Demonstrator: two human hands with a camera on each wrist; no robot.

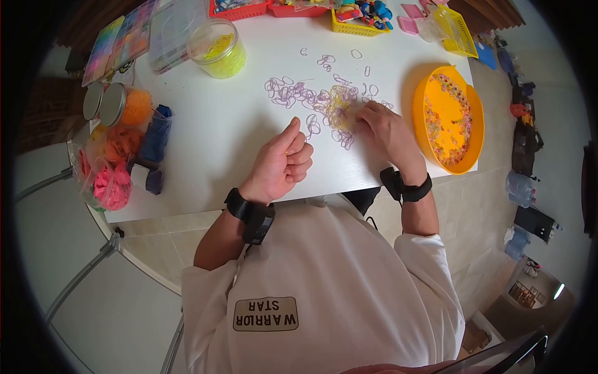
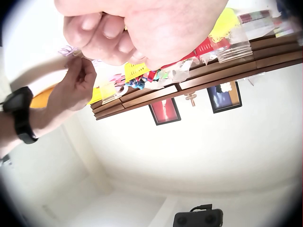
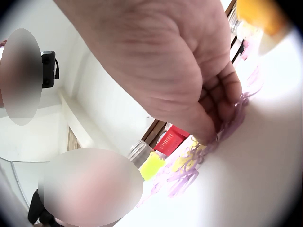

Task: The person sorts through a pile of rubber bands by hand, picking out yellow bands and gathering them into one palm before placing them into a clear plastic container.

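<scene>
Loose purple bands [image 1: 296, 93] lie spread over the white table, with yellow bands [image 1: 339, 115] mixed in near the middle. The left hand [image 1: 280, 162] is held above the table's front part, fingers curled and thumb raised; a bit of yellow shows inside its grip. In the left wrist view that hand [image 2: 142, 28] fills the top. At the right end of the pile, the right hand [image 1: 391, 134] has its thumb and bent fingertips down among the bands. The right wrist view shows this hand [image 3: 175, 61] pinching at purple bands [image 3: 232, 125]; the exact contact is partly hidden.
An orange tray [image 1: 420, 118] of small colourful pieces stands at the right. A clear jar [image 1: 224, 62] with yellow-green bands is at the back left. Jars and bags [image 1: 112, 187] line the left edge; red baskets and a yellow basket [image 1: 361, 28] stand along the back.
</scene>
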